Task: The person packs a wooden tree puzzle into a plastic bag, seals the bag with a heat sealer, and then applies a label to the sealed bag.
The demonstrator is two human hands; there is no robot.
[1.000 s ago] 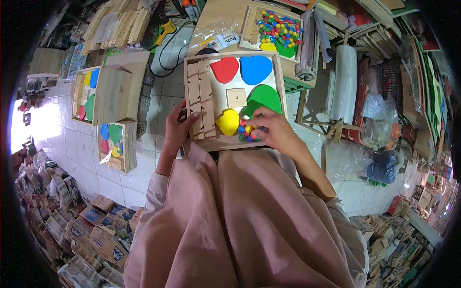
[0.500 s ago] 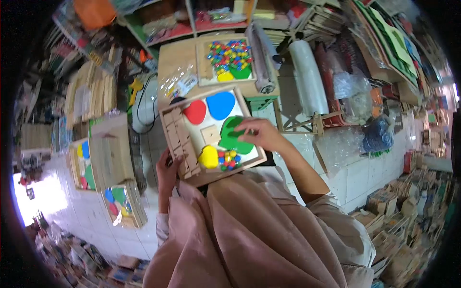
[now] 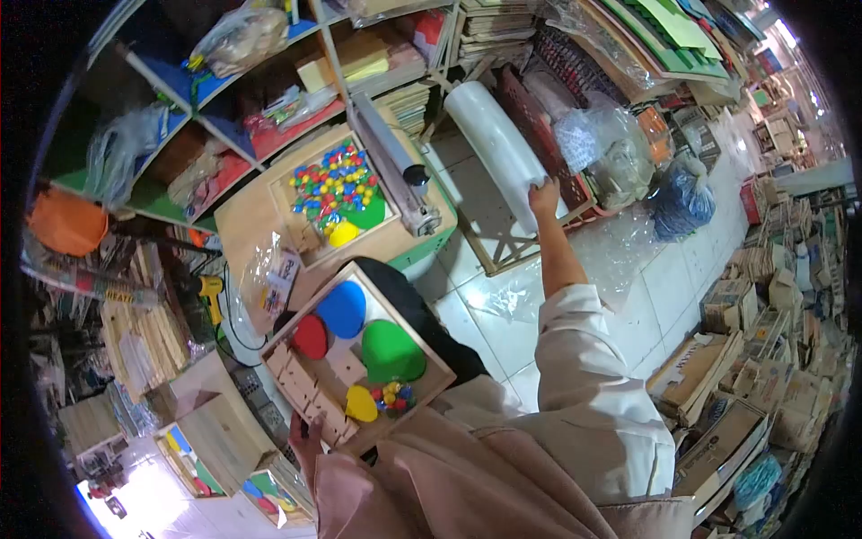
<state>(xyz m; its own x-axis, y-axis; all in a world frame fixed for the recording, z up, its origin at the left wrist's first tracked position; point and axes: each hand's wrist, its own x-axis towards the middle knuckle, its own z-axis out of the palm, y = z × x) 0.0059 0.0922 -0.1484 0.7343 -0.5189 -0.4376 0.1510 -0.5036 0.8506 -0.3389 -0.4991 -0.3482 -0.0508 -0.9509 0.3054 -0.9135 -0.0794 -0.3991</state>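
A shallow wooden tray (image 3: 429,390) rests at the lap, tilted. In it lie a blue piece (image 3: 342,309), a red piece (image 3: 311,337), a green piece (image 3: 392,351), a yellow piece (image 3: 362,404), a notched wooden piece (image 3: 310,393) and a cluster of small coloured beads (image 3: 393,396). My left hand (image 3: 308,440) grips the tray's lower left edge. My right hand (image 3: 544,196) is stretched out to the right, its fingers closed on the lower end of a large roll of clear plastic film (image 3: 496,148).
On a wooden table (image 3: 247,216) stand another tray of beads (image 3: 337,193), a long grey device (image 3: 386,162) and a plastic packet (image 3: 280,280). Shelves (image 3: 233,90) rise behind. Plastic bags (image 3: 620,162) lie at right, a yellow tool (image 3: 211,296) at left, stacked boxes (image 3: 718,395) at lower right.
My right hand has left the green piece in the tray and taken hold of the plastic roll's end. The view has turned right, and the tray now appears lower and more tilted.
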